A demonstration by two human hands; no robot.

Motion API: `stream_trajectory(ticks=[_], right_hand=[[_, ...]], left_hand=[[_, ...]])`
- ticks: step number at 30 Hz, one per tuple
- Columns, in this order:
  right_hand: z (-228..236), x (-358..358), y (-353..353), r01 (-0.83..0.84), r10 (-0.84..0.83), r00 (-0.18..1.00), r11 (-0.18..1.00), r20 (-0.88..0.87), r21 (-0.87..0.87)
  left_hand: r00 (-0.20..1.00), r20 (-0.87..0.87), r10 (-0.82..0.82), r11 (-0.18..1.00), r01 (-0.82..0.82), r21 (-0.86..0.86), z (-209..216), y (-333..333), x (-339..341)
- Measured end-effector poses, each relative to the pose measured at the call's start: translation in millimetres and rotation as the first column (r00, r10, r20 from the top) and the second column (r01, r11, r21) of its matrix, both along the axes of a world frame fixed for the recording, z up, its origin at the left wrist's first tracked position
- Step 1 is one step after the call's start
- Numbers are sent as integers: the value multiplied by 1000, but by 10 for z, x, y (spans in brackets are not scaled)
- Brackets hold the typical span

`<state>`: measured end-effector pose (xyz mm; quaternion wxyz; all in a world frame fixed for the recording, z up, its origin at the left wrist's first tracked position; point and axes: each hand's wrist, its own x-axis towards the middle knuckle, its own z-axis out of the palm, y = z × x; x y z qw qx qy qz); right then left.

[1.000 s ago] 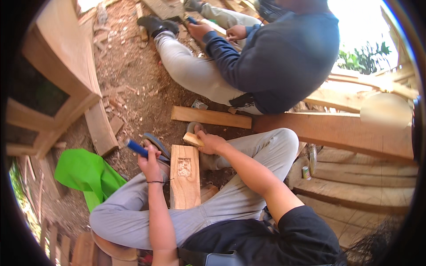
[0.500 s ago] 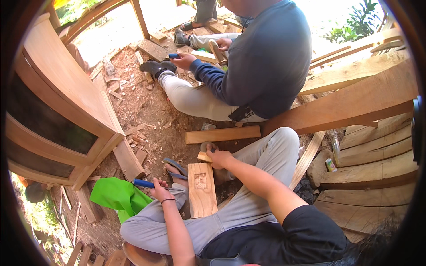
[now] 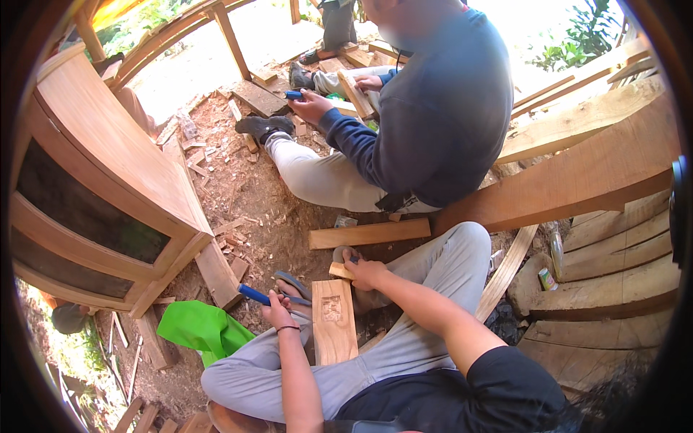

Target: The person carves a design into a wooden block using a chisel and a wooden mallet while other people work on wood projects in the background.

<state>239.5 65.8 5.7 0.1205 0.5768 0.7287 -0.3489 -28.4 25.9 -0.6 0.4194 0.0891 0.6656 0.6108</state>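
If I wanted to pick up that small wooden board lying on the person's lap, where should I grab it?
Probably by its two long edges at the near end of the wooden board, coming from above. The far end is taken: the right hand rests there, and the left hand with its blue-handled tool sits beside the left edge.

Bare dirt floor (image 3: 253,195) carried it all, littered with wood chips (image 3: 216,155) and offcuts. A short plank (image 3: 369,234) lay flat between the two seated people. A green bag (image 3: 204,328) sat crumpled on the ground just beside the wooden cabinet (image 3: 108,195), which rested there too. Long beams (image 3: 577,180) lay at the right, and a small can (image 3: 547,278) stood near them.
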Motion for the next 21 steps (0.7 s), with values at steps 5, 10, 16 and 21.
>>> stream_trajectory(ticks=[5,10,16,21], right_hand=[[-186,92,10,-34,34,999,999,-1,5],[-150,54,17,-35,35,999,999,-6,9],[-83,58,-3,-49,48,999,997,5,53],[-75,30,-22,-71,70,997,996,22,56]], left_hand=[[994,-30,-107,994,108,15,-62,44,50],[972,-55,-229,973,231,27,-30,43,79],[946,-94,-309,946,316,69,-25,5,94],[932,-71,-356,928,361,91,-78,-7,49]])
